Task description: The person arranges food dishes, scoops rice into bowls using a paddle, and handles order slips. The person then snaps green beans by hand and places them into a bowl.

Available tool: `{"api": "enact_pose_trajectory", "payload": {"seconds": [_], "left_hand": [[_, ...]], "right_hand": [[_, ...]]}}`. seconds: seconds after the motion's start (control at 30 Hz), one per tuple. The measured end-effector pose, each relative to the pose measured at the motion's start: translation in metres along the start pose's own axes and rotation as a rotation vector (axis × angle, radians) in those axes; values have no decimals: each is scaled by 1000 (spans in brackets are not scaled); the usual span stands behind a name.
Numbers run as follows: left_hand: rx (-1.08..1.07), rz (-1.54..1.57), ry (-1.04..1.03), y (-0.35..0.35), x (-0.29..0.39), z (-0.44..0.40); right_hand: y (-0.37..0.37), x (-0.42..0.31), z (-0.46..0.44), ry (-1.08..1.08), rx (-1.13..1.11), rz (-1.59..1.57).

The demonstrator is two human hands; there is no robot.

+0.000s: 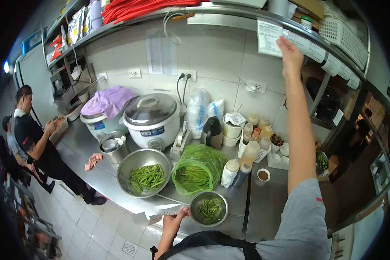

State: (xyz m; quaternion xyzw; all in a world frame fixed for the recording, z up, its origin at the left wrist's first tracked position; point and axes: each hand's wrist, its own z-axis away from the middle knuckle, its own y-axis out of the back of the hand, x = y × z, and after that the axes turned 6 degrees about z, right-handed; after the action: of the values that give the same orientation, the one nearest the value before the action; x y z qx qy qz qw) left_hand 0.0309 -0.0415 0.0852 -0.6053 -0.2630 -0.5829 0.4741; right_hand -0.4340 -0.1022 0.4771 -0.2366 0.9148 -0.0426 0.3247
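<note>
My right hand is raised to the shelf edge, its fingers pinched on a printed paper slip that hangs there. Low in the view, my left hand is closed, its thumb close to the rim of a small metal bowl with cut green beans in it. White paper lies or is held beside the left fingers; I cannot tell which. Behind are a larger metal bowl of cut green beans and an open green plastic bag filled with more.
Two rice cookers stand along the wall, one under a purple cloth. Squeeze bottles and a small cup of brown sauce are at right. More slips line the overhead shelf. A co-worker stands at left.
</note>
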Motion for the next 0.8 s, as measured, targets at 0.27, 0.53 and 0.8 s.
{"api": "enact_pose_trajectory", "payload": {"seconds": [0.27, 0.53, 0.8], "left_hand": [[67, -465, 15, 78, -21, 32], [429, -798, 3, 216, 4, 125], [748, -537, 87, 349, 1, 229]], "right_hand": [[-31, -60, 93, 582, 205, 612], [-117, -203, 622, -86, -1700, -279], [-210, -295, 775, -83, -2028, -633]]}}
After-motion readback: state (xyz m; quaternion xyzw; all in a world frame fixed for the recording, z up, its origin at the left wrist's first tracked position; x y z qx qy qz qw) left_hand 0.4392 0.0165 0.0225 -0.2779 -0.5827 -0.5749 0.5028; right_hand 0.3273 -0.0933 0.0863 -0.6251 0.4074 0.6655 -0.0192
